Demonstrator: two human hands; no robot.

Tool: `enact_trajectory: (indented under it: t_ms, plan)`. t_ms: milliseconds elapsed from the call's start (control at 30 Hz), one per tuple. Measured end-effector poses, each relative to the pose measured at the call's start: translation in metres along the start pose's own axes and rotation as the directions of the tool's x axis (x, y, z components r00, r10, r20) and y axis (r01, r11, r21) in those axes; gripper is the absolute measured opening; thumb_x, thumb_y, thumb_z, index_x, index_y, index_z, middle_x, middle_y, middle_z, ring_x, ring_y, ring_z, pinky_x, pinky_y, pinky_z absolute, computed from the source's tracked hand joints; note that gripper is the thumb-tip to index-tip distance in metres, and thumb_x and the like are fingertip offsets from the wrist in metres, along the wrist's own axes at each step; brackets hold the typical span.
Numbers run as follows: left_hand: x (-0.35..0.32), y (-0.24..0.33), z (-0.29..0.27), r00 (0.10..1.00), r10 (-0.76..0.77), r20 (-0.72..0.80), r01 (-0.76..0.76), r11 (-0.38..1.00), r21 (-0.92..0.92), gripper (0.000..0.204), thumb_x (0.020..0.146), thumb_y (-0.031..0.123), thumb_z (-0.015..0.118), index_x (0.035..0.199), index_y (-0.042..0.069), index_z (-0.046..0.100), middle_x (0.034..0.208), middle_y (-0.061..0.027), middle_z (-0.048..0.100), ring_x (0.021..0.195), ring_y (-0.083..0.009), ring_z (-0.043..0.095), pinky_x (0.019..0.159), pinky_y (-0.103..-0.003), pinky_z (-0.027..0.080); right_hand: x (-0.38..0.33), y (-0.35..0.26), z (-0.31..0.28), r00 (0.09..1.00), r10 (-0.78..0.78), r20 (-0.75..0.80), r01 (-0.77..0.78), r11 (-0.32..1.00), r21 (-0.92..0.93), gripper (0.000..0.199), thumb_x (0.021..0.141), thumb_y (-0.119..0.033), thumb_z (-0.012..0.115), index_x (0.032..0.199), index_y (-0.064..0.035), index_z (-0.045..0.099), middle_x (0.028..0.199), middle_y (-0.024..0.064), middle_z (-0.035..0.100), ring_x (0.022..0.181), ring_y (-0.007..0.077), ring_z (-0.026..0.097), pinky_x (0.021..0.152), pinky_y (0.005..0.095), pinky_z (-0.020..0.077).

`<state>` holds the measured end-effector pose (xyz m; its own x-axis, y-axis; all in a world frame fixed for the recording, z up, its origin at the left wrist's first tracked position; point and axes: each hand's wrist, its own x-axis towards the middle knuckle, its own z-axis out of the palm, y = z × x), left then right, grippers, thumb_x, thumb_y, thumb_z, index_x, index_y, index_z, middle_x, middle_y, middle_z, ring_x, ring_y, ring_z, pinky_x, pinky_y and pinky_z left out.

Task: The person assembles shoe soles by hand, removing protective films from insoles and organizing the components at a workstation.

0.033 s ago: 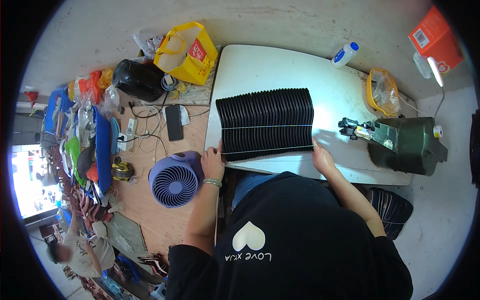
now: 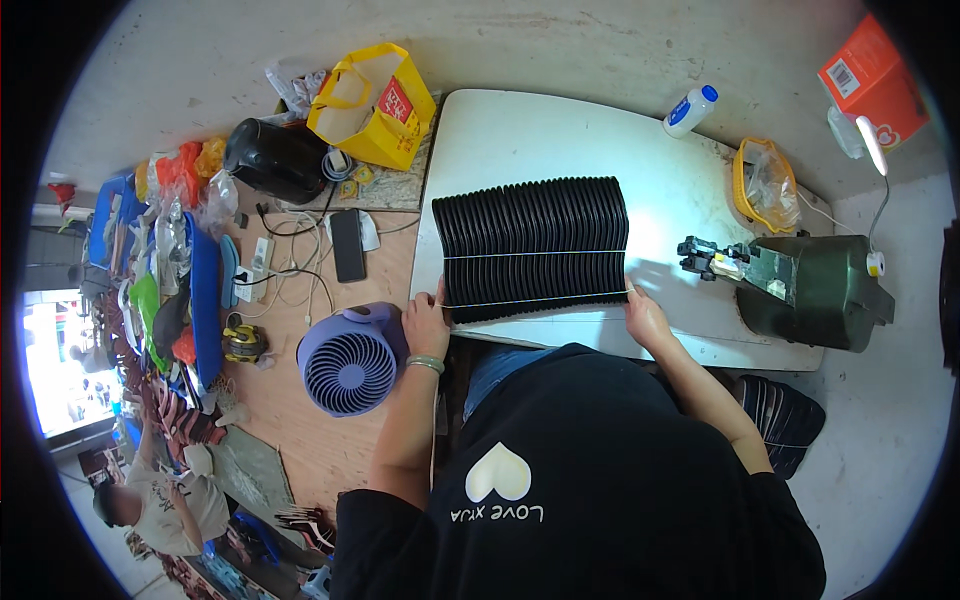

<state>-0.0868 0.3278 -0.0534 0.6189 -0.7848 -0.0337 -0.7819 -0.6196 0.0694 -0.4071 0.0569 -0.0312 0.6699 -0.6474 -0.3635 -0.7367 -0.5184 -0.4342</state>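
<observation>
Up close, a left hand (image 2: 426,325) and a right hand (image 2: 647,315), one at each near corner of a black bundle (image 2: 530,218). Fingers right at the ends of the near string (image 2: 535,300), maybe pinching, but too small to tell if open or closed. Just left of the left wrist, a purple fan (image 2: 350,370), easy to bump with a quick swing of the elbow. Next, the bundle itself, flat on the white surface (image 2: 560,125), between both hands, with lots of thin strips in a wavy row. Very near the front edge of the surface, so could tip off if tugged too hard. Across the middle, the far string (image 2: 535,254). Could slide off, or let strips spill out, if too loose. Could buckle up in the middle if squeezed too hard from both ends. Over to the right, a green machine (image 2: 820,300) with black bits poking out, good at snagging if bumped. Farthest back, a white bottle (image 2: 690,112), well apart, so not much to worry about.
</observation>
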Motion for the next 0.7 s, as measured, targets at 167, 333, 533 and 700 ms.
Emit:
enact_trajectory:
  t_ms: [167,333,533,700]
  plan:
    - [0.012,-0.005,0.008,0.999,0.03,-0.027,-0.03,0.999,-0.028,0.077,0.083,0.009,0.058,0.154,0.026,0.033,0.098,-0.0101,0.051,0.094,-0.0292,0.054,0.083,-0.043,0.046,0.002,-0.004,-0.002,0.999,0.042,0.031,-0.042,0.999,-0.005,0.064,0.09,-0.004,0.05,0.151,-0.0088,0.031,0.125,0.0244,0.057,0.101,0.0464,0.061,0.089,0.0517,0.049]
    - [0.029,-0.007,0.003,0.999,0.043,-0.005,-0.043,0.975,-0.216,0.077,0.081,-0.003,0.057,0.151,0.02,0.037,0.107,-0.0144,0.053,0.099,-0.0336,0.056,0.083,-0.043,0.049,0.008,0.001,0.0,0.995,-0.083,-0.056,0.084,0.996,0.021,0.057,0.089,-0.002,0.047,0.145,-0.0046,0.04,0.125,0.0274,0.056,0.108,0.047,0.058,0.094,0.049,0.0479]
    - [0.039,-0.004,0.005,0.998,0.052,-0.023,-0.057,0.933,-0.355,0.075,0.08,-0.004,0.057,0.15,0.017,0.038,0.109,-0.0149,0.055,0.096,-0.0352,0.059,0.082,-0.044,0.051,0.013,0.009,0.003,0.993,-0.093,-0.068,0.097,0.993,0.064,0.056,0.088,-0.002,0.047,0.144,-0.0053,0.043,0.13,0.0303,0.054,0.115,0.0471,0.055,0.1,0.0466,0.0464]
    - [0.035,-0.005,0.013,0.996,0.073,-0.049,-0.085,0.951,-0.297,0.08,0.079,-0.001,0.058,0.152,0.018,0.034,0.106,-0.0134,0.056,0.094,-0.033,0.059,0.082,-0.042,0.05,0.008,0.003,0.015,0.991,-0.034,-0.132,0.049,0.993,0.11,0.057,0.087,0.0,0.047,0.144,-0.0099,0.045,0.131,0.0303,0.053,0.117,0.0472,0.054,0.101,0.0469,0.0458]
